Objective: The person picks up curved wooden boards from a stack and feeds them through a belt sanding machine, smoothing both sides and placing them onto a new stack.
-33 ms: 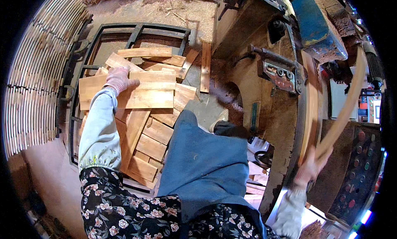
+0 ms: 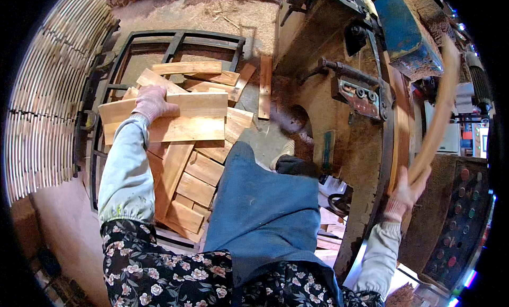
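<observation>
My left hand (image 2: 151, 102), in a pinkish glove, is closed on the edge of a wide pale wooden board (image 2: 196, 129) above a loose pile of boards (image 2: 199, 185). The thumb lies along the board's upper edge; the fingertips are hidden. On the right, my right hand (image 2: 404, 196), also gloved, grips the near end of a long narrow wooden strip (image 2: 442, 113). That strip stretches away, slightly blurred, beside the machine. Close to the hand, another length of wood (image 2: 401, 124) lies along the machine's edge.
A black metal frame (image 2: 207, 35) surrounds the pile. Tall stacked slats (image 2: 45, 105) stand at far left. The brown machine (image 2: 350, 142) carries a clamp-like bracket (image 2: 360, 92) and a blue sawdust-covered block (image 2: 405, 33). A button panel (image 2: 456, 222) sits at right. One board (image 2: 264, 87) lies apart.
My right hand has moved forward, away from me, with the strip. The board under my left hand has tipped, and its near edge now sits slightly lower in view.
</observation>
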### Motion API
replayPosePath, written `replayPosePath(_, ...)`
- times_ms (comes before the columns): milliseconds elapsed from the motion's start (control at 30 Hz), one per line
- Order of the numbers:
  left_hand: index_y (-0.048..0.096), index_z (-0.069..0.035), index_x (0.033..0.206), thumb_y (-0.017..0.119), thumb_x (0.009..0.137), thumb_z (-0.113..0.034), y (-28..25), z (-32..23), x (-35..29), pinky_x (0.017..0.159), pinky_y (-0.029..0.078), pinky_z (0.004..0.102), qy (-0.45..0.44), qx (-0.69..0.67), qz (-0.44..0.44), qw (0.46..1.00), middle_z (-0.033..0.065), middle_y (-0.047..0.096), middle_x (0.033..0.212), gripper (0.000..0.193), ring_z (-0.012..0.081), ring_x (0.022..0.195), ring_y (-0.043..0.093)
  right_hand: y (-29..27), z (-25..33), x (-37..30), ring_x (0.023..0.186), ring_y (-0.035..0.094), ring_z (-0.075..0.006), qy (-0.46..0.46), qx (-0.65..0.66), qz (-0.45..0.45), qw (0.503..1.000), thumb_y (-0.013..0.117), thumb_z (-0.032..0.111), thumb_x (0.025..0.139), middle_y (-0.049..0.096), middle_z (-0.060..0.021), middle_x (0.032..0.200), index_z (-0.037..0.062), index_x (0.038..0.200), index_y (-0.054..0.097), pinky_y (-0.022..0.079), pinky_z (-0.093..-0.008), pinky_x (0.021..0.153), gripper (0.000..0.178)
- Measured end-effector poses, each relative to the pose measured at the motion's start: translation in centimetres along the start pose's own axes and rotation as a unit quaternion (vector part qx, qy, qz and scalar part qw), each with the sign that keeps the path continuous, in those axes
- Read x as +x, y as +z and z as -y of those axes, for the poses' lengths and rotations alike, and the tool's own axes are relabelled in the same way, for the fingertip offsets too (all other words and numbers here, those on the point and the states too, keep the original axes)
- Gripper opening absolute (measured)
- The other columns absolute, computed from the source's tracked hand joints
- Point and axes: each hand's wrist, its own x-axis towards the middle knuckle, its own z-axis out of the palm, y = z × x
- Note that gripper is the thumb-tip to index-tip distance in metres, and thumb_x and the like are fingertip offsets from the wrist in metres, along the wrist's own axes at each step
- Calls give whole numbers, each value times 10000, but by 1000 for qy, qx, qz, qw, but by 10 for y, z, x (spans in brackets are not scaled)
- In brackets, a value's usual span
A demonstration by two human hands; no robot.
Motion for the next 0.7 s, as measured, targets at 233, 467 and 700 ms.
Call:
replayPosePath(233,459,-41,1520,888,693,-467,58,43,-57,1179,390,469,175,48,-108,977,190,599,1345,1025,381,1341,524,14,-34,-10,1420,467,-299,-95,197,90,972,720,125,931,462,-155,1585,45,1624,377,358,-398,1197,778)
replayPosePath(467,141,-54,1676,915,659,-466,105,42,-76,1121,439,422,54,98,-1,994,193,602,1382,1343,343,1329,551,-113,-146,-162,1399,482,-362,-100,2,145,984,671,47,874,498,-191,1552,8,1562,454,350,-459,1197,723)
replayPosePath(700,289,-158,1621,895,684,-447,82,22,-136,1057,516,486,-50,-122,-36,991,236,640,1316,1153,397,1231,634,-110,-148,-136,1315,523,-442,-293,-50,125,947,648,48,942,585,-235,1420,14,1436,598,404,-535,1130,498)
